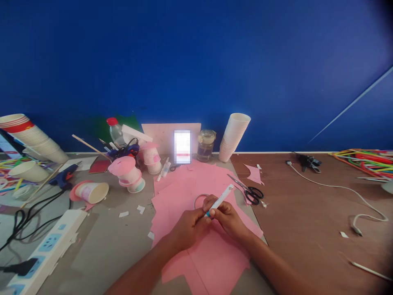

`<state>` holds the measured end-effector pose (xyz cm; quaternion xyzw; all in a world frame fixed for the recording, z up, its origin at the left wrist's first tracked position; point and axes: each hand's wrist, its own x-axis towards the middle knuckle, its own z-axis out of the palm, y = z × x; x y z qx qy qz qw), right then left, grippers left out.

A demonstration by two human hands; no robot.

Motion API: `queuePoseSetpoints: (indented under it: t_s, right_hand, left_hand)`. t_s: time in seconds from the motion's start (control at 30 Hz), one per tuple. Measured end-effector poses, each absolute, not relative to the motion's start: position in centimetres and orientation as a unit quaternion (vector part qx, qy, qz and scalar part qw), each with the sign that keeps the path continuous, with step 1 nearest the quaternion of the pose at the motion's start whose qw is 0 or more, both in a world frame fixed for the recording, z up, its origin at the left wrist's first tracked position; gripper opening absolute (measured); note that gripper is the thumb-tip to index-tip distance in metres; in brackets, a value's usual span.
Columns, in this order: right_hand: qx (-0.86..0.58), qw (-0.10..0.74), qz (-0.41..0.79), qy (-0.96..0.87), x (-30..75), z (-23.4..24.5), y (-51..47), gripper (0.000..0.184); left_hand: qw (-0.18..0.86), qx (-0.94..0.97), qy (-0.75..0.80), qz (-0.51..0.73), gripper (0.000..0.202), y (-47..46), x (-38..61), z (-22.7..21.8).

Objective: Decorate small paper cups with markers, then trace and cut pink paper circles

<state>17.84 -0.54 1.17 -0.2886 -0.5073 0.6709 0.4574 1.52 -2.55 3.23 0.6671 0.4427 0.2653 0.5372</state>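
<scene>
Over the pink paper sheets, both of my hands meet on a slim white strip with a teal patch near its lower end. It slants up to the right. My left hand is closed around the lower end, its fingertips partly hidden. With thumb and fingers, my right hand pinches the strip beside it. A thin grey curved edge shows just behind the left hand; I cannot make out what it belongs to. Scissors with black handles lie to the right of my hands.
Pink-trimmed paper cups stand at left, with one cup on its side. Farther left are a blue glue gun and a power strip. Stacked cups, a jar and a lit screen line the back. A white cable crosses the right side.
</scene>
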Motion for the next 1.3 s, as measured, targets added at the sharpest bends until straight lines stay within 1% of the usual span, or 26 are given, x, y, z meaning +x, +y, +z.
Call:
queuePoseSetpoints:
  t_s: [0.13,0.27,0.4,0.6,0.77,1.0,1.13,1.23,1.3]
  right_hand:
    - [-0.296,0.424,0.691,-0.504,17.9,1.7,-0.5,0.029]
    - [-0.304,0.433,0.698,-0.483,17.6,1.6,-0.5,0.033]
    - [-0.315,0.441,0.69,-0.479,17.4,1.5,-0.6,0.035]
    - [-0.323,0.463,0.673,-0.478,17.4,2.0,-1.0,0.032]
    - [-0.313,0.481,0.699,-0.427,17.1,2.6,-1.0,0.031]
    - [-0.298,0.494,0.709,-0.406,17.1,2.4,-0.8,0.029]
    - [-0.298,0.495,0.713,-0.398,16.8,2.3,-1.2,0.029]
    - [-0.301,0.486,0.718,-0.398,16.6,2.4,-1.4,0.029]
    - [-0.314,0.489,0.715,-0.387,17.2,2.6,-0.8,0.028]
  left_hand:
    - [0.538,0.647,0.468,0.269,0.027,-2.6,1.6,2.9]
    - [0.546,0.611,0.488,0.301,0.011,-2.7,1.9,2.6]
    - [0.525,0.613,0.486,0.336,0.006,-2.9,2.1,2.6]
    - [0.502,0.661,0.438,0.346,0.015,-3.0,1.9,3.1]
    - [0.491,0.66,0.47,0.322,0.022,-2.8,2.0,3.0]
    - [0.527,0.641,0.468,0.304,0.035,-2.6,2.2,3.7]
    - [0.572,0.612,0.464,0.288,0.04,-2.5,2.3,3.9]
    - [0.635,0.566,0.444,0.281,0.042,-2.4,2.1,3.9]
    - [0.695,0.52,0.414,0.274,0.043,-2.4,1.6,3.9]
